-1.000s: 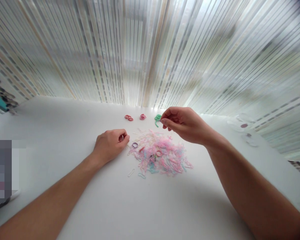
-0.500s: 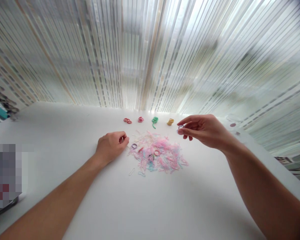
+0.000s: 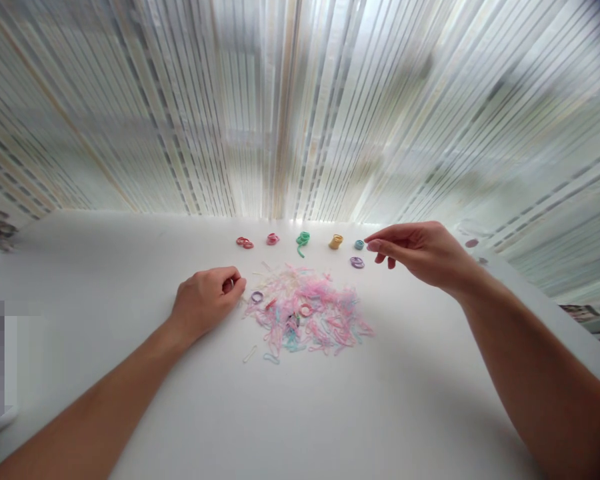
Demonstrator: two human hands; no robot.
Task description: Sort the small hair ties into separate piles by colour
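My right hand [image 3: 397, 250] hovers at the right end of a row of small hair ties, thumb and forefinger apart and holding nothing. Its fingertips are beside a small stack of light blue hair ties [image 3: 359, 245], and just below lie purple hair ties [image 3: 357, 263]. My left hand [image 3: 207, 300] rests on the table with curled fingers, left of a loose pile of pink, white and blue elastic bands [image 3: 325, 310]. What its fingers hold, if anything, is hidden. A purple hair tie [image 3: 257, 297] and a pink-red hair tie [image 3: 305, 310] lie on the pile.
Along the back of the white table [image 3: 300, 420] sit red hair ties [image 3: 245, 243], pink hair ties [image 3: 273, 239], green hair ties [image 3: 303, 240] and yellow hair ties [image 3: 335, 241]. A string curtain [image 3: 280, 120] hangs behind. Small round items [image 3: 472, 243] lie beyond my right wrist.
My right hand has let go of the purple hair tie, which now lies with the purple ones. The hand has shifted slightly, uncovering the blue stack. My left hand stays beside the pile.
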